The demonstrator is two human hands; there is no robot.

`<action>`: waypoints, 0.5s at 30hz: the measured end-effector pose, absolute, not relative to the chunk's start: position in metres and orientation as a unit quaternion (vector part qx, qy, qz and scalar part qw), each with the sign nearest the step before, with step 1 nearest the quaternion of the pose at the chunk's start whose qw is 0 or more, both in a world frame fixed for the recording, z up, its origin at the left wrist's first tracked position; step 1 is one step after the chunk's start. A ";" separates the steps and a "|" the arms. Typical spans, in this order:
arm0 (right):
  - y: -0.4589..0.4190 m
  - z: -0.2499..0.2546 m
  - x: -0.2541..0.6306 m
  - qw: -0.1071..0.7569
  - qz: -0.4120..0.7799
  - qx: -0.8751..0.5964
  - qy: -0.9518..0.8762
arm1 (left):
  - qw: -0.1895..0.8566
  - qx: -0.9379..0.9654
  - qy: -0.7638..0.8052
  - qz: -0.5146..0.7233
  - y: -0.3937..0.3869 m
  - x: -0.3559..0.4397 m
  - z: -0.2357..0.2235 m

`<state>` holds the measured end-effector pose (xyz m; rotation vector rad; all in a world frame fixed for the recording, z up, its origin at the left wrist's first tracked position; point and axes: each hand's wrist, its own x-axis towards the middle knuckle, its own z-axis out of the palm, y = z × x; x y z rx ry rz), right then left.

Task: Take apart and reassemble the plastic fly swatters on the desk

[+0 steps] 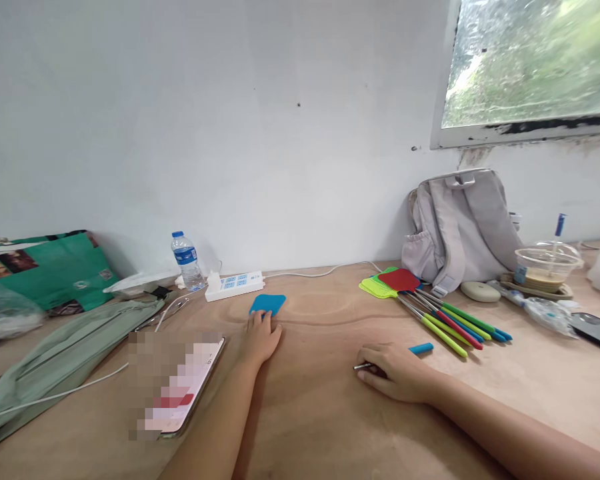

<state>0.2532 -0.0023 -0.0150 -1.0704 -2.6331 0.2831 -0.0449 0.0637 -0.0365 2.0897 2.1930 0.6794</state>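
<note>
While the left hand (pixel 264 337) lies over the near edge of a flat blue panel (pixel 271 303), the right hand (pixel 395 370) is closed around a blue-handled rod (pixel 422 349). Left fingers are loosely bent on the panel, thumb off to the right side; can't tell if they pinch it or just press on it. Panel sits flat on the wooden table (pixel 310 420), just in front of the white power strip (pixel 236 285). Right hand rests low on the table, well apart from the left — metal tip of the rod pokes out past thumb and fingers, blue end shows behind the knuckles, middle hidden by the hand.

Beyond the right hand: a fanned pile of swatters (pixel 403 280), heads lime and red toward the wall (pixel 290 167), handles in lime, red, green and blue angled back to the right. Pile is near the blue end of the rod, not touching it. Grey backpack (pixel 473 227) stands behind the pile; beige oval case (pixel 480 292) and lidded cup (pixel 543 270) to its right. Left side: phone (pixel 205 380) lying screen up — partly pixelated — then grey-green cloth (pixel 75 360), green bag (pixel 75 270), and an upright water bottle (pixel 185 258) by the power strip.
</note>
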 end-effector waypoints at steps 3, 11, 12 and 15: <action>-0.015 -0.015 0.241 0.151 0.093 -0.318 -0.931 | 0.015 0.681 0.684 0.261 0.058 -0.039 -0.036; -0.034 -0.024 0.209 0.275 0.107 -0.062 -0.954 | 0.180 0.935 0.237 0.194 -0.005 0.049 -0.022; -0.033 -0.024 0.209 0.290 0.117 -0.041 -0.949 | 0.168 0.942 0.217 0.191 -0.008 0.058 -0.021; -0.031 -0.022 0.212 0.335 0.163 0.002 -0.928 | 0.094 0.953 0.228 0.177 -0.006 0.069 -0.023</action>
